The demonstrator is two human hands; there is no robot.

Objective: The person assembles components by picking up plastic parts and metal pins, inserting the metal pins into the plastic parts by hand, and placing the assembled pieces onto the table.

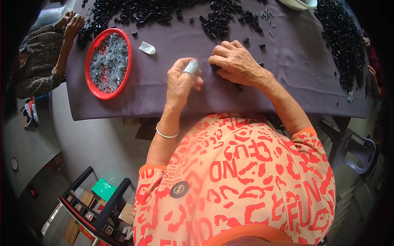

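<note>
Right hand pinching black piece, left hand curling, hold unclear, red tray sitting at ten o'clock

The bench was covered in plain dusky purple-grey cloth. Glossy black pieces were scattered over it, with a black heap at the right. The tray was bright red, and the slivers in it silvery grey. On the left hand, the digit wrap was mottled silver-grey; the bangle was silvery white. The person's shirt was pale peach with coral-red animal-print blotches and lettering, trimmed in orange. A neighbour's sleeve had dark speckles, and a box was green.
</note>
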